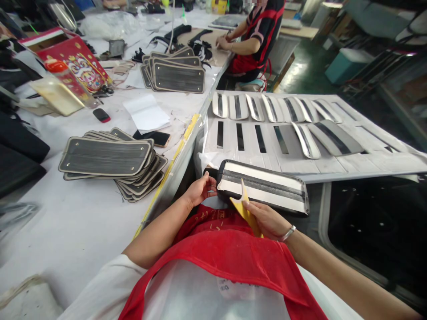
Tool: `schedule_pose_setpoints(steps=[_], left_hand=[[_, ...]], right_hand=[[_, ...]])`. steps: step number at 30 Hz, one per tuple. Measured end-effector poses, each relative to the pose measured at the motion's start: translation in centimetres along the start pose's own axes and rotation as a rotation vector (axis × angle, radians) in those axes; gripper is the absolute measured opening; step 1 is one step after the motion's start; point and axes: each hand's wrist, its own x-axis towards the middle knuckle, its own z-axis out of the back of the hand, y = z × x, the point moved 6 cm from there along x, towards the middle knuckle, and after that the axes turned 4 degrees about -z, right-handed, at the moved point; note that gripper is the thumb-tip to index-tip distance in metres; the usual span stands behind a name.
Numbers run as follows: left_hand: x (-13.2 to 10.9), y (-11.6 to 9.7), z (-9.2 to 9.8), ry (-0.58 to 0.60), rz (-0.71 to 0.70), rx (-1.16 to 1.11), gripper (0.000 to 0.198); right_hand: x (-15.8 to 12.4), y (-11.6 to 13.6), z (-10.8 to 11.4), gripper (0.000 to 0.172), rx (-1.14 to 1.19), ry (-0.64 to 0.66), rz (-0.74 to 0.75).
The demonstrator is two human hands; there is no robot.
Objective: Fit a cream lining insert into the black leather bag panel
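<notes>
My left hand (204,189) is closed at the left end of a black-edged panel (263,184) with white strips and a dark middle band; its fingers hold a black flap (211,171) there. My right hand (268,220) grips a yellow tool (247,213) with a notched, pointed end, whose tip lies over the panel's lower left part. The panel is tilted slightly down to the right, above my red apron (220,249).
Stacked dark panels lie on the left table (43,222), near a phone (156,138), white paper (147,113) and a red box (80,62). Curved pale pieces (275,108) line the right table (247,166). Another person (253,44) sits beyond.
</notes>
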Motion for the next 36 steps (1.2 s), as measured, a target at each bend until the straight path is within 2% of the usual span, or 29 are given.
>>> schedule_pose_setpoints(steps=[3, 7, 11, 14, 18, 22, 27, 31, 36], left_hand=[[-0.3, 0.2, 0.1, -0.030, -0.025, -0.039, 0.050], [-0.6, 0.5, -0.2, -0.050, -0.066, -0.134, 0.052], [-0.7, 0.8, -0.5, -0.042, -0.078, -0.202, 0.061], [-0.5, 0.9, -0.6, -0.030, -0.079, -0.209, 0.066], [-0.2, 0.6, -1.0, 0.012, -0.080, -0.172, 0.065], [0.3, 0.0, -1.0, -0.065, -0.058, -0.109, 0.054], [1.3, -0.4, -1.3, 0.023, -0.011, -0.024, 0.058], [1.9, -0.7, -1.9, 0.101, -0.010, 0.065, 0.059], [2.1, -1.6, -2.1, 0.103, -0.095, 0.220, 0.055]], right_hand=[[0.3, 0.4, -1.0, 0.034, 0.241, -0.009, -0.052], [1.4, -0.5, -3.4, 0.030, 0.300, -0.115, -0.142], [2.8, -1.6, -6.9, 0.030, 0.401, -0.062, -0.155], [3.6, -2.0, -8.1, 0.026, 0.529, -0.056, -0.211], [4.1, -1.8, -8.8, 0.022, 0.642, -0.005, -0.368], [5.0, -1.0, -9.3, 0.017, 0.693, 0.092, -0.363], [5.8, -1.4, -9.4, 0.016, 0.765, 0.131, -0.384], [6.1, -1.7, -9.1, 0.020, 0.804, 0.174, -0.426], [6.2, -1.3, -8.5, 0.037, 0.828, 0.196, -0.448]])
